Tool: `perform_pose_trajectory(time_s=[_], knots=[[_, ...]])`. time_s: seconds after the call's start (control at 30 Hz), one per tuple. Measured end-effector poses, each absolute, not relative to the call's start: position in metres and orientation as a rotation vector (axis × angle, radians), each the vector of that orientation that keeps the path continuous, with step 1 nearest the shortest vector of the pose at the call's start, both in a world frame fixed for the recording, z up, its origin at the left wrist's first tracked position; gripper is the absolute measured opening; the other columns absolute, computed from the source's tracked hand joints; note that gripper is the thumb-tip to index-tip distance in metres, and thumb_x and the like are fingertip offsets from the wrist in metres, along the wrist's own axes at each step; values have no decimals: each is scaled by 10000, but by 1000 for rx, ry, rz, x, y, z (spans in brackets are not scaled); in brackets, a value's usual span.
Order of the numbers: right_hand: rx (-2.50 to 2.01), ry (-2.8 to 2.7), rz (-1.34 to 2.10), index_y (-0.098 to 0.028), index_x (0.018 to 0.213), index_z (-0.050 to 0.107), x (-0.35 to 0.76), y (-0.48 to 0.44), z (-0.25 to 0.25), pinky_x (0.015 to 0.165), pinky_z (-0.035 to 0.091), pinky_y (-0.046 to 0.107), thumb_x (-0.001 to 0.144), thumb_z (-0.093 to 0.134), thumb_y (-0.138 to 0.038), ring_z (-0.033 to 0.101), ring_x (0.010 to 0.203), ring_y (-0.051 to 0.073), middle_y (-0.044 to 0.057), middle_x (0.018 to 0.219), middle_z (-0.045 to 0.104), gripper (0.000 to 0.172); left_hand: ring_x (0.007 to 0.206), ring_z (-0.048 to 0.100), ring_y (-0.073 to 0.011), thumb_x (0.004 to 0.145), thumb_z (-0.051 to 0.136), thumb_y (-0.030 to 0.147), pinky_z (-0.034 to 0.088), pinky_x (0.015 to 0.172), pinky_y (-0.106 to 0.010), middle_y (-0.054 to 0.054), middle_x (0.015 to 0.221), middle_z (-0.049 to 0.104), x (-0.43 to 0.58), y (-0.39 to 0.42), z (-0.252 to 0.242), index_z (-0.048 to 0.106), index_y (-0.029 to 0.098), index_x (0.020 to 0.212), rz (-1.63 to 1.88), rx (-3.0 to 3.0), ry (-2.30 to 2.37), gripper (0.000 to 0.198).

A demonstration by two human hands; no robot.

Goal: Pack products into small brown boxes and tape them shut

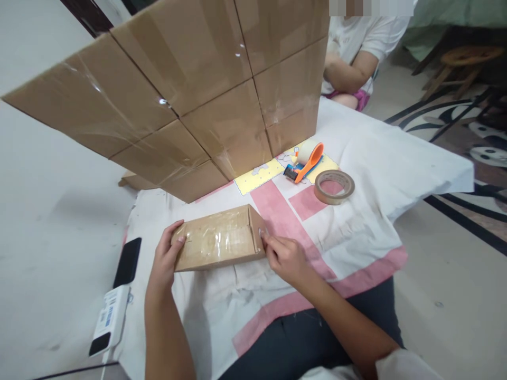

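A small brown cardboard box (pixel 216 235) with shiny clear tape over its top is tilted on the cloth in front of me. My left hand (pixel 168 250) grips its left end, thumb on the top face and fingers around the far edge. At the right end face, my right hand (pixel 285 256) is closed in a pinch against the cardboard. A small whitish shiny bit (pixel 261 232) shows by those fingertips; what they hold is too small to make out.
A large wall of taped cardboard boxes (pixel 222 116) stands behind. Right of it lie an orange-handled tape dispenser (pixel 309 163) and a tape roll (pixel 335 187). A black phone (pixel 127 262) and white power strip (pixel 110 316) are left. Another person (pixel 352 58) sits beyond the cloth-covered table (pixel 368 142).
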State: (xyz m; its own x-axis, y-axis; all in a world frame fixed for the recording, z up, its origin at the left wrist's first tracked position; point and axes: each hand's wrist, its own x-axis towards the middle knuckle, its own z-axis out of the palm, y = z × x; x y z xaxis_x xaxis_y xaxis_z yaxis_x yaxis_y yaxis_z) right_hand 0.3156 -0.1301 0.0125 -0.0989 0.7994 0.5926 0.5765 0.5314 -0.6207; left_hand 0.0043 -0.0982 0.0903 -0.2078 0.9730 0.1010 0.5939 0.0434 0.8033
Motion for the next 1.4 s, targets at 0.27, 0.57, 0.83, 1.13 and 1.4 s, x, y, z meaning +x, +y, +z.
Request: perform_pose_trajectory(time_s=[0.27,0.57,0.83,1.13,1.4], knots=[[-1047,-1687,352,-133,1174,723,309,-130,0,641,554,267,937,438,-107,713,690,174,93,841,778,371,1127,606,-307,940,527,468,390,1074,-494,-126,1050,690,60,-134,103,698,186,927,1442,1899,2332,330],[-1001,-1878,577,-146,1321,658,287,-153,-5,648,527,261,922,484,-131,711,713,181,97,905,784,436,1470,296,-411,799,726,461,117,1176,-685,-218,1425,467,166,-177,50,477,219,1270,1237,2205,2451,585],[-985,-1795,725,-227,1242,705,294,-140,-5,780,567,279,905,507,-138,708,871,188,82,992,759,401,1499,168,-411,802,737,402,210,1165,-672,-219,1491,296,180,-165,47,396,221,1302,1373,2003,2527,632],[-826,-1599,1145,-193,1453,459,293,-103,1,1152,399,452,884,608,-210,491,1351,252,146,1442,538,589,1454,283,-369,803,739,355,252,1177,-625,-195,1419,403,172,-170,46,429,216,1268,1442,2131,2402,576],[-845,-1505,1162,-199,1096,571,296,-105,6,916,484,374,749,721,-180,572,1029,222,56,1081,608,380,1396,388,-351,820,708,400,325,1149,-595,-162,1356,484,157,-174,48,450,230,1219,1417,2215,2260,505]])
